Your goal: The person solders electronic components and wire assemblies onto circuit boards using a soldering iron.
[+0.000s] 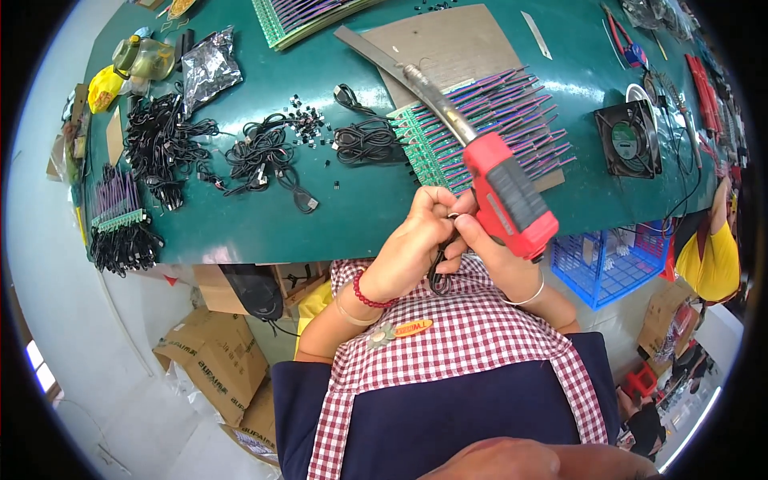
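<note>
Near the table's front edge my two hands meet, fingers closed around a thin black cable. My left hand [418, 238] pinches it from the left, and a loop of the black cable [438, 282] hangs below the fingers. From the right my right hand [498, 258] grips the same cable with thumb and fingertips. A red and black tool with a long metal nozzle [512, 192] overlaps the right hand's far side; whether that hand touches it I cannot tell. Beyond lie green circuit board panels [420, 148] with rows of purple and black wires.
Black cable bundles [364, 142] and a heap of small black parts [306, 122] lie on the green table [264, 228]. A square fan [627, 139] stands at the right. Below the edge are a blue crate [600, 268] and cardboard boxes [216, 364]. Another person's yellow sleeve [712, 260] shows far right.
</note>
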### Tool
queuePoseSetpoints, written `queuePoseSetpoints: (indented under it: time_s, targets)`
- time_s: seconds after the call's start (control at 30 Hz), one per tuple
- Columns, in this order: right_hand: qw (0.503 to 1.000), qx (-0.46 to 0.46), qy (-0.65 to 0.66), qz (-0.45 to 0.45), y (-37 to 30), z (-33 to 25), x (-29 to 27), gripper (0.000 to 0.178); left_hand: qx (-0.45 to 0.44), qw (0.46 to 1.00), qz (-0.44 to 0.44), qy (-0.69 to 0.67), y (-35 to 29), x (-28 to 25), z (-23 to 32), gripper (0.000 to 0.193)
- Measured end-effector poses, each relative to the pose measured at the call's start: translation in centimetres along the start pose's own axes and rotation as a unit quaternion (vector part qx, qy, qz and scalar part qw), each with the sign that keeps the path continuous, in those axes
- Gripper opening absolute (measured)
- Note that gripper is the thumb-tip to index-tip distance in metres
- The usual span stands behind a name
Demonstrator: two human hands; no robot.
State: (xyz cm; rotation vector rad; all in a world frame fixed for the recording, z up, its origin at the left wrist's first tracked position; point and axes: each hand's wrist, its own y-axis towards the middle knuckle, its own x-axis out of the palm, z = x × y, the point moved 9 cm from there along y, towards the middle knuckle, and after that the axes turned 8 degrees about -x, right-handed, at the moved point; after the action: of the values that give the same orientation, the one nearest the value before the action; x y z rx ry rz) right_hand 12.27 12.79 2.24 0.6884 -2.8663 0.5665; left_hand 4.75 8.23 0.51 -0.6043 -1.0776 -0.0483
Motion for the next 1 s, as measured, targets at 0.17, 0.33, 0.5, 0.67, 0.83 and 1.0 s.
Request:
queuePoseSetpoints:
  time_s: [0.17, 0.33, 0.5, 0.67, 0.83, 1.0]
  targets:
    - [0.966, -0.198, -0.168, 0.008, 0.2, -2.9, -1.2, 0.020, 0.172, 0.879, 0.075, 0.439, -0.9, 0.0, 2.4, 0.020]
    - [0.974, -0.127, -0.187, 0.020, 0.3, -2.2, -1.9, 0.018, 0.292, 0.684, 0.150, 0.651, -2.5, 2.8, 4.6, 0.003]
    - [0.981, -0.124, -0.130, 0.072, 0.6, -3.5, -3.2, 0.035, 0.251, 0.775, 0.180, 0.551, -2.8, 1.3, 5.5, 0.004]
    - [0.985, -0.150, -0.083, -0.018, 0.3, -3.5, -0.6, 0.023, 0.239, 0.763, 0.177, 0.574, -2.4, 1.3, 5.4, 0.005]
    - [0.983, -0.110, -0.145, -0.021, 0.5, -1.8, -0.8, 0.016, 0.292, 0.703, 0.194, 0.619, -2.7, 2.2, 5.4, 0.008]
    - [0.980, -0.137, -0.142, -0.015, 0.5, -2.3, -0.8, 0.017, 0.395, 0.576, 0.212, 0.683, -4.1, 3.9, 5.8, 0.014]
